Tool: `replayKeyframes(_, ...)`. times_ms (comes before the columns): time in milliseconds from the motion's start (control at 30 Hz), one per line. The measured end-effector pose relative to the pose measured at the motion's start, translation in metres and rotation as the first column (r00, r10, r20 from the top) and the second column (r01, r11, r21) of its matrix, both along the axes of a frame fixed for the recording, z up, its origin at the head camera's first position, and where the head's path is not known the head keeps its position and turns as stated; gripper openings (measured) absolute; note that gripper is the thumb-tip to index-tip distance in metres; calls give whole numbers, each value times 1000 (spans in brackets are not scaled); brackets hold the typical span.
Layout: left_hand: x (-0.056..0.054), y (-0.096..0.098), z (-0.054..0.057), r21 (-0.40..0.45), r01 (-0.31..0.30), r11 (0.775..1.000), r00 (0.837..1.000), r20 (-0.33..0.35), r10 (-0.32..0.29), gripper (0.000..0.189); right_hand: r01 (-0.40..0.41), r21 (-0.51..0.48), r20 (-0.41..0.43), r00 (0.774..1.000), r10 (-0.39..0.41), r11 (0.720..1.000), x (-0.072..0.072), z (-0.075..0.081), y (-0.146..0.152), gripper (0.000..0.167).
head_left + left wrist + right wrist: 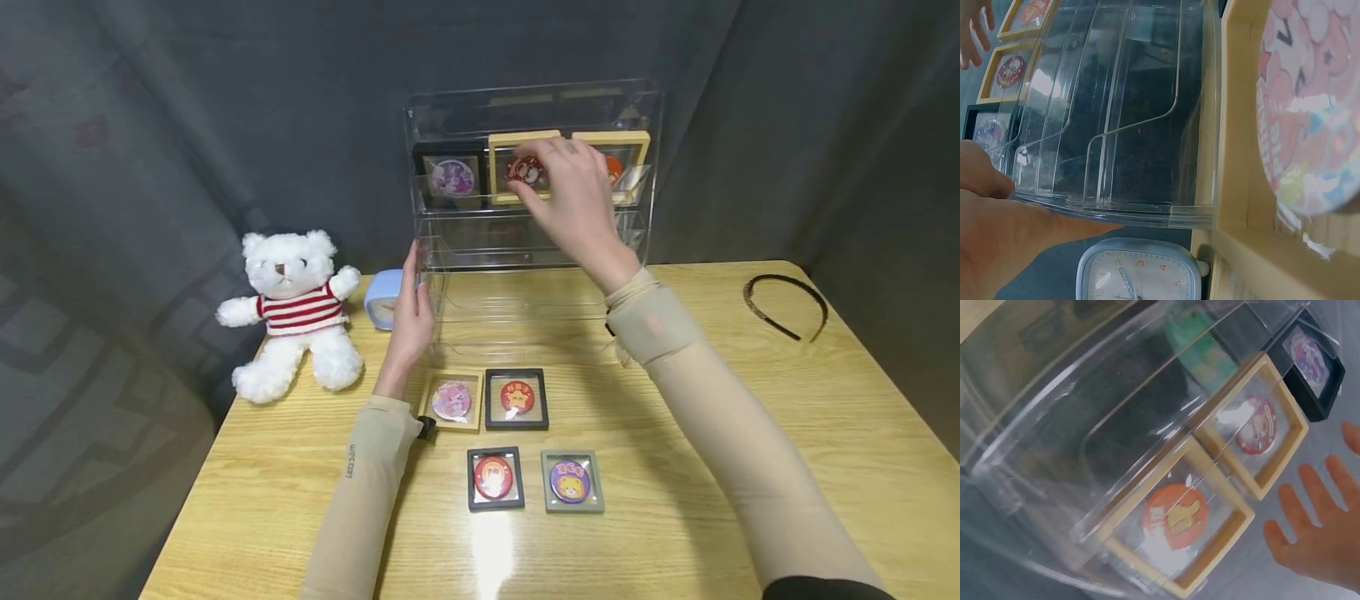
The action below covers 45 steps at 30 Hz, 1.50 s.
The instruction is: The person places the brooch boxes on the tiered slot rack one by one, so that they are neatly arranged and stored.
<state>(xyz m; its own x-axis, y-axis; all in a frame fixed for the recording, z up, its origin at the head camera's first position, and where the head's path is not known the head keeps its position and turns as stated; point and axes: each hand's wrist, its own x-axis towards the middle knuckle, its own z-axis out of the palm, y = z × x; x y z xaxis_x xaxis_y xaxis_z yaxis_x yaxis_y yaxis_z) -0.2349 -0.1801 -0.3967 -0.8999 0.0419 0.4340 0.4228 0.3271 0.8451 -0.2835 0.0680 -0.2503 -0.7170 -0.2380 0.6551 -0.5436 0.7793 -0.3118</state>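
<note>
A clear acrylic display rack [525, 258] stands at the back of the table. My left hand [408, 312] holds its left side panel, with the thumb and fingers on either side of it. My right hand [573, 187] is in front of the rack's upper tier, its fingers spread and apart from the framed badges in the right wrist view. That tier holds a black-framed purple badge [452, 177], a yellow-framed dark red badge [1255, 425] in the middle and a yellow-framed orange badge [1175, 515] at the right.
Lying before the rack are a yellow-framed pink badge [452, 401], a black-framed star badge [517, 398], a black-framed red badge [495, 479] and a green-framed bear badge [572, 482]. A white teddy bear [292, 312] and blue clock [1138, 272] are left, a headband [783, 308] right.
</note>
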Motion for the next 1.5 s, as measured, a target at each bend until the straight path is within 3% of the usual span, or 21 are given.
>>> replayKeyframes(400, 1, -6, 1, -2, -1, 1000, 1000, 16, 1, 61, -31, -53, 90, 995, 36, 998, 28, -19, 29, 42)
replayKeyframes(733, 2, -6, 2, 7, 11, 1000, 1000, 11, -11, 60, -58, -149, 145, 986, 80, 987, 55, -47, 45, 45)
replayKeyframes(900, 2, -7, 2, 5, 12, 1000, 1000, 13, -12, 60, -65, -172, 163, 982, 93, 983, 68, -64, 52, 46)
replayKeyframes(1133, 3, -6, 1, 8, 11, 1000, 1000, 19, -11, 60, -106, -207, 175, 974, 144, 973, 86, -100, 61, 53)
replayKeyframes(1300, 2, -5, 0, 11, 16, 1000, 1000, 23, -16, 61, -142, -245, 231, 952, 200, 959, 99, -122, 64, 55)
replayKeyframes(1500, 2, -6, 1, 1, 3, 1000, 1000, 25, -3, 60, -147, -270, 383, 890, 246, 952, 110, -142, 64, 46)
